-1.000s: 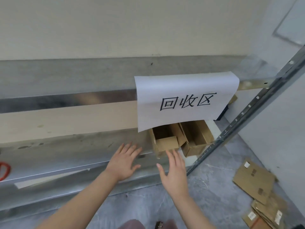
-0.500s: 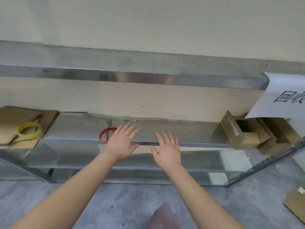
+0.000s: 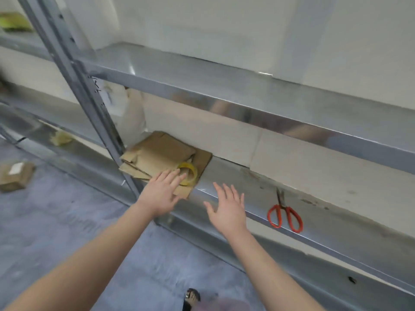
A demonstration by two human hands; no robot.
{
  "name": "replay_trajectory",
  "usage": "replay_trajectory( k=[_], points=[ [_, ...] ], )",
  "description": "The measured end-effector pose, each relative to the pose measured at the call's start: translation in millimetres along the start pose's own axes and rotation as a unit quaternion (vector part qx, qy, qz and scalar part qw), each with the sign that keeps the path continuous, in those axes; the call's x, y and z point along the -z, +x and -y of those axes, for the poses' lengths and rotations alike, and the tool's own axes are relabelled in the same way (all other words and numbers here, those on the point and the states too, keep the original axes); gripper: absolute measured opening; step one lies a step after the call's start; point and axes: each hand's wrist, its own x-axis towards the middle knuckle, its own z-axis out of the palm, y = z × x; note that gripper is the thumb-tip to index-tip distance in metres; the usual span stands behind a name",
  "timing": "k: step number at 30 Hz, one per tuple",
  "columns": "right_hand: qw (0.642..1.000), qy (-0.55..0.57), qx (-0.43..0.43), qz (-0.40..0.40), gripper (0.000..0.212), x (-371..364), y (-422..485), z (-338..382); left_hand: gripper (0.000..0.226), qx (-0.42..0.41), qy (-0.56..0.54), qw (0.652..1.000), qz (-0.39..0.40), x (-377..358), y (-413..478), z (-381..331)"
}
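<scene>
The tape (image 3: 195,173), one light, stiff, smooth ring, lies on the cardboard (image 3: 157,153) and is best pinched through its hole. The cardboard is a thin, floppy stack on the shelf (image 3: 247,182), sheet count unclear. Both hands are spread and empty: left hand (image 3: 161,191) over the cardboard's front, fingertips at the tape, right hand (image 3: 226,207) just right of the cardboard, one scissors (image 3: 282,204) farther right

Tape roll (image 3: 188,173) on cardboard (image 3: 161,156), scissors (image 3: 284,212) right.
</scene>
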Motion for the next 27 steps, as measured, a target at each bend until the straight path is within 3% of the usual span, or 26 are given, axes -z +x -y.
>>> replay_trajectory(
  k=[6,12,18,23,27],
  points=[
    [1.0,0.02,-0.001,0.024,0.066,-25.4,79.6,93.5,0.068,0.048,-0.029,0.998,0.001,-5.7,12.7,134.9],
    [0.999,0.01,-0.044,0.007,0.065,-59.7,132.0,146.3,0.067,0.008,-0.038,0.999,0.023,-30.5,65.5,222.9],
    [0.986,0.062,-0.134,-0.082,0.046,-104.0,128.9,196.2,0.071,0.061,-0.184,0.978,0.08,-56.6,103.4,262.1],
    [0.966,0.095,-0.236,-0.052,0.052,-130.4,135.4,213.3,0.07,0.076,-0.209,0.965,0.136,-72.1,111.7,279.5],
    [0.951,0.133,-0.275,-0.051,0.053,-137.1,149.0,216.7,0.065,0.103,-0.279,0.946,0.126,-75.9,110.0,288.3]
  ],
)
